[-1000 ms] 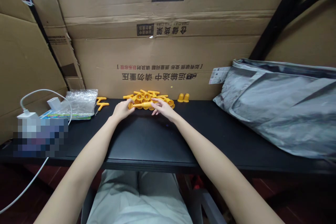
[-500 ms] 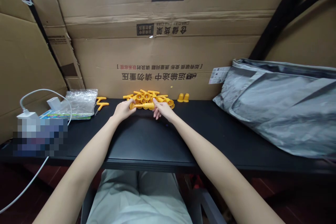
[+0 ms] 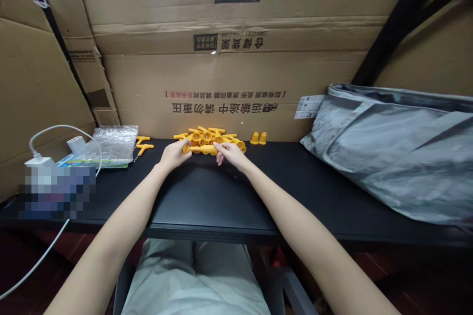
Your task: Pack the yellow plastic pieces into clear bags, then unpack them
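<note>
A heap of several yellow plastic pieces (image 3: 209,136) lies at the back of the black table (image 3: 207,197), against a cardboard wall. Both hands hold one long yellow piece (image 3: 202,148) just in front of the heap. My left hand (image 3: 173,153) pinches its left end, fingers curled. My right hand (image 3: 229,152) grips its right end with thumb and fingertips. Two small yellow caps (image 3: 258,138) stand apart to the right of the heap, and two yellow T-shaped pieces (image 3: 143,144) lie to the left.
A clear plastic bag (image 3: 113,142) and a white charger with cable (image 3: 55,150) sit at the left. A big grey bag (image 3: 395,152) fills the right side. Cardboard boxes (image 3: 229,69) close off the back.
The long yellow piece shifted slightly between the hands; my right hand closed in on its right end. Both arms stayed almost in place.
</note>
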`<state>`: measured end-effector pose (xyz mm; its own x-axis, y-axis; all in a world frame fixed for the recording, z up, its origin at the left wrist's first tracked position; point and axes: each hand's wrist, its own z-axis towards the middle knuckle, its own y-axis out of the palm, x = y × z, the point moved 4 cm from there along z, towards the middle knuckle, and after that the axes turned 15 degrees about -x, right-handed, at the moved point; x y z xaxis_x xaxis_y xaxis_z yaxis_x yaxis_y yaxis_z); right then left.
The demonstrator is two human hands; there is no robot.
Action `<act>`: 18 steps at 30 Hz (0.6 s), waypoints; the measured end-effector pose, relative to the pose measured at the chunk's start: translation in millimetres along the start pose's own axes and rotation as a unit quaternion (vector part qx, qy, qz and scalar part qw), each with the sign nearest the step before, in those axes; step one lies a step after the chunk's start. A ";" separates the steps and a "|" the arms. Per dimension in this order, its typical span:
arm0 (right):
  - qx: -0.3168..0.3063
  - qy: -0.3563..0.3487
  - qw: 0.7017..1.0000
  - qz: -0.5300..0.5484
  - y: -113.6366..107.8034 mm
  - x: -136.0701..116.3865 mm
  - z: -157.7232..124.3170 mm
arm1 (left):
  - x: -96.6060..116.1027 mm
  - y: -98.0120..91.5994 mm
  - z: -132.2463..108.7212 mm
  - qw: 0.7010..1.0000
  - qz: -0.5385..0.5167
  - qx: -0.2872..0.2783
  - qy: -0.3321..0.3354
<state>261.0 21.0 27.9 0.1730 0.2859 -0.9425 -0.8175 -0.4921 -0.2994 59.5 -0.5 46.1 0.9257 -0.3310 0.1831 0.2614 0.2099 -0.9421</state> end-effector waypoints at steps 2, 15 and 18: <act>0.012 0.034 0.999 -0.004 3.2 1.3 -0.2 | 1.2 -0.1 -0.3 1.000 0.003 -0.001 0.002; -0.008 -0.034 0.999 -0.021 -2.6 9.0 4.6 | -6.6 2.3 1.2 0.999 -0.013 -0.027 -0.027; -0.019 -0.058 0.998 -0.016 -2.9 12.4 5.5 | -5.8 3.0 0.1 0.999 -0.015 -0.034 -0.021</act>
<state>262.5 30.5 17.9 0.1329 0.3942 -0.9094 -0.7909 -0.5108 -0.3370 55.0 2.2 42.2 0.9286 -0.2977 0.2214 0.2712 0.1378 -0.9526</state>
